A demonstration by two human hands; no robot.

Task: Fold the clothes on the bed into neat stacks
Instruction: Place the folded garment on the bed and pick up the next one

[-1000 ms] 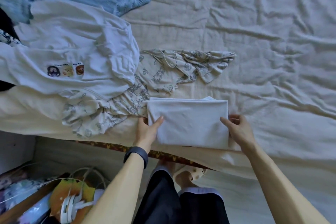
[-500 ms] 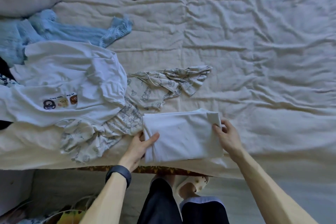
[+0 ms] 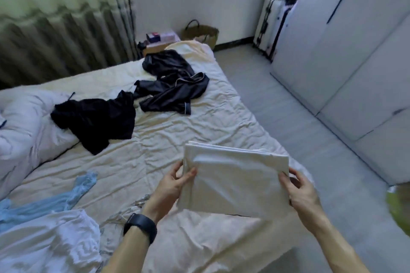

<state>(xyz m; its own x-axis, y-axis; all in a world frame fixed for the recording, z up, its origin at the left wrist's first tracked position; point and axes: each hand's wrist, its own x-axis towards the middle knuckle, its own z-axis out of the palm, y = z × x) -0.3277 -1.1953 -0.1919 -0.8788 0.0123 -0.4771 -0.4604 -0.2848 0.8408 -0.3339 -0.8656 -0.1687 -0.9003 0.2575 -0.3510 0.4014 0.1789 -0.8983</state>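
We found the folded white garment [image 3: 237,179] held between both hands over the near right part of the bed [image 3: 177,139], close to its edge. It was a flat rectangle with layered edges showing along its far side. It appeared lifted off the sheet, with a dark line of shadow under its near edge.

The left hand [image 3: 175,186] pinched the left edge, thumb on top and fingers curled beneath. A dark wristband [image 3: 140,226] sat on that wrist. The right hand [image 3: 301,193] gripped the right edge in like manner, thumb on the upper face.

We noted the unfolded items as follows. A black garment [image 3: 95,117] lay crumpled at mid-bed left, partly over a white duvet [image 3: 24,122]. A dark satin garment [image 3: 170,86] with pale piping lay spread just beyond it, toward the far end. A light blue garment [image 3: 55,199] lay at the near left, touching a rumpled white garment [image 3: 44,244] at the bottom left corner. A sliver of grey patterned cloth [image 3: 115,221] showed between that garment and the left forearm.

Beyond the bed we recorded a curtain [image 3: 55,17], a woven basket [image 3: 200,33], a pale suitcase [image 3: 270,26] and a white wardrobe [image 3: 343,51].
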